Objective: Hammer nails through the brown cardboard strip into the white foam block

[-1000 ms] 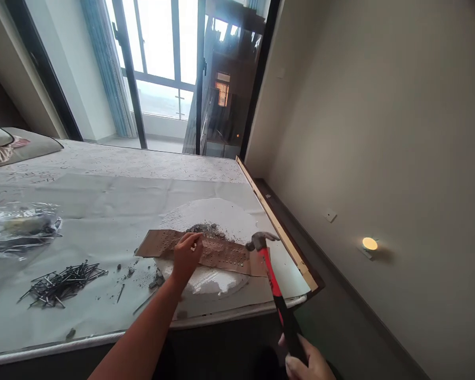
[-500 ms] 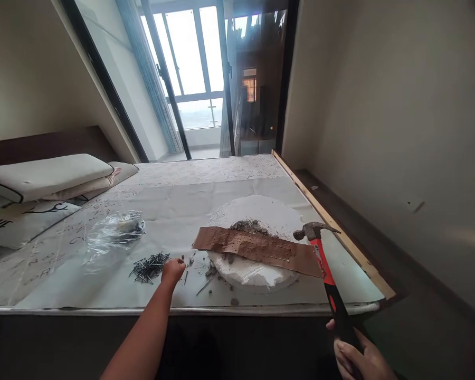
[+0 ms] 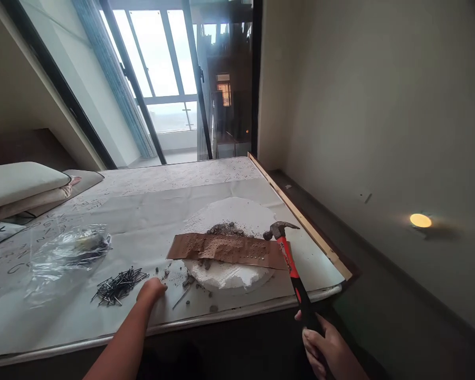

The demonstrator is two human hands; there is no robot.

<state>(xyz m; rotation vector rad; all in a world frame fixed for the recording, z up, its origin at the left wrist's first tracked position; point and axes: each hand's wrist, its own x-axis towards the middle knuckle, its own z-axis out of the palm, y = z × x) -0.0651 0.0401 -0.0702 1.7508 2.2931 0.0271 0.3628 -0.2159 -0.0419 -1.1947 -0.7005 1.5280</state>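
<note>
My right hand is wrapped round the black and red handle of a claw hammer. The hammer is tilted upward, its steel head near the right end of a brown strip dotted with small holes. That strip lies across a round white slab, which looks like foam. Beside a pile of nails, my left hand is lowered to the sheet with its fingers closed. What they hold, if anything, is hidden. A loose nail lies to its right.
Grey crumbs lie on the slab and around it. A clear plastic bag rests left of the nails on the pale sheet. Folded bedding is at the far left. A wooden rail edges the right side.
The view has turned right, so everything sits further left. My left hand has shifted slightly away from the nail pile and covers where another loose nail lay. My right hand still grips the hammer.
</note>
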